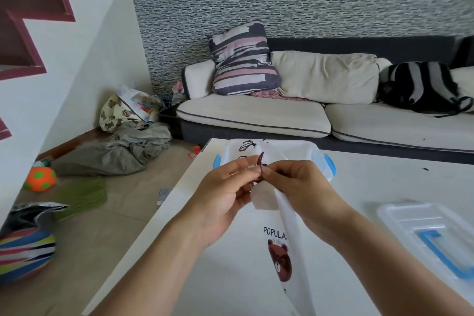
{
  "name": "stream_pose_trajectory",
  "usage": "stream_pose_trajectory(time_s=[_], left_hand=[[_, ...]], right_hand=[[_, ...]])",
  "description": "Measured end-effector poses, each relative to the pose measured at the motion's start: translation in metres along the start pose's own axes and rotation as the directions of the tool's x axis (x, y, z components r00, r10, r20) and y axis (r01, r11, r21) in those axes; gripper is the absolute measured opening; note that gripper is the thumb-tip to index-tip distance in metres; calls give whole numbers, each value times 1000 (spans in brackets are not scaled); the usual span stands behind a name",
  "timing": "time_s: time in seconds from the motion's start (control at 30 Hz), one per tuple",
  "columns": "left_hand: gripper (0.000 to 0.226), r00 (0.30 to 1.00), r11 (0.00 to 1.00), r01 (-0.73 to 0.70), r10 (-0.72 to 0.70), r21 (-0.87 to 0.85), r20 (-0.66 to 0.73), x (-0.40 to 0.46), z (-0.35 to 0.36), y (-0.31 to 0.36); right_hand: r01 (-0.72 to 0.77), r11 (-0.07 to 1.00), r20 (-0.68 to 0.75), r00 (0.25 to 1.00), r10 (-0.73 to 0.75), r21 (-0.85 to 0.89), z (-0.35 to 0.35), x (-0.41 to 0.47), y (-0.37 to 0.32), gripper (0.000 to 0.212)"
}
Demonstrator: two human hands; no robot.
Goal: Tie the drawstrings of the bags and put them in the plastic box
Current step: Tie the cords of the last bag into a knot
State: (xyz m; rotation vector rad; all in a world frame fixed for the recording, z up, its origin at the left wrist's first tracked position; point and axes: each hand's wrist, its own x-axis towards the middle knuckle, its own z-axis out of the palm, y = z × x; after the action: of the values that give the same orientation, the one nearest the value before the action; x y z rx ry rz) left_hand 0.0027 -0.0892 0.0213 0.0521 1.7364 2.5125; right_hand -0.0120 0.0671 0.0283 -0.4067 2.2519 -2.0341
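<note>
A white drawstring bag [284, 246] with a brown bear print and the word "POPULAR" hangs from my hands above the white table [230, 277]. My left hand [225, 192] and my right hand [302, 187] each pinch its dark brown drawstring [260, 161] at the gathered top, with a loop of cord standing up between the fingertips. Just behind my hands stands the clear plastic box [318, 156] with blue clips. At least one white bag [246, 147] with a dark drawstring lies inside it.
The box's clear lid [431, 233] with a blue handle lies on the table at the right. A sofa [256, 113] with cushions stands behind the table. Clothes [115, 151], balls and bags litter the floor at the left.
</note>
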Motion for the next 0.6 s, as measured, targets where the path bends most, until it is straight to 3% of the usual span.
stream_pose_trajectory(time_s=[0.07,0.23,0.3,0.37,0.4,0.43,0.5,0.57,0.6], left_hand=[[28,994,988,-91,97,123,-45,0,-2,-1],[16,938,890,-276,331,362,-99,1,-11,3],[19,875,707,-382,484,595,-14,3,-19,1],[15,782,405,-449,609,796,131,4,-23,-2],[12,754,304,-454,633,838,179,5,-24,-4],[11,747,271,-447,638,853,189,5,-25,-6],[13,786,348,-390,608,853,111,2,-21,-12],[11,824,589,-313,558,745,-95,-1,-13,-13],[7,804,652,-319,571,688,-168,-3,-8,-12]], right_hand=[[-10,1000,7,1000,10,-4,2,0,0,24],[-66,991,0,998,67,112,-4,3,-4,27],[-106,984,15,994,105,143,-3,3,-3,26],[-165,966,48,986,158,200,-1,3,-2,24],[-192,953,62,981,183,234,-1,2,-2,23],[-212,942,66,977,202,261,-1,2,-3,22],[-225,934,38,974,223,277,-4,2,-5,20],[-226,936,-1,972,235,270,-7,3,-4,20],[-231,936,-9,970,242,267,-8,4,-3,20]])
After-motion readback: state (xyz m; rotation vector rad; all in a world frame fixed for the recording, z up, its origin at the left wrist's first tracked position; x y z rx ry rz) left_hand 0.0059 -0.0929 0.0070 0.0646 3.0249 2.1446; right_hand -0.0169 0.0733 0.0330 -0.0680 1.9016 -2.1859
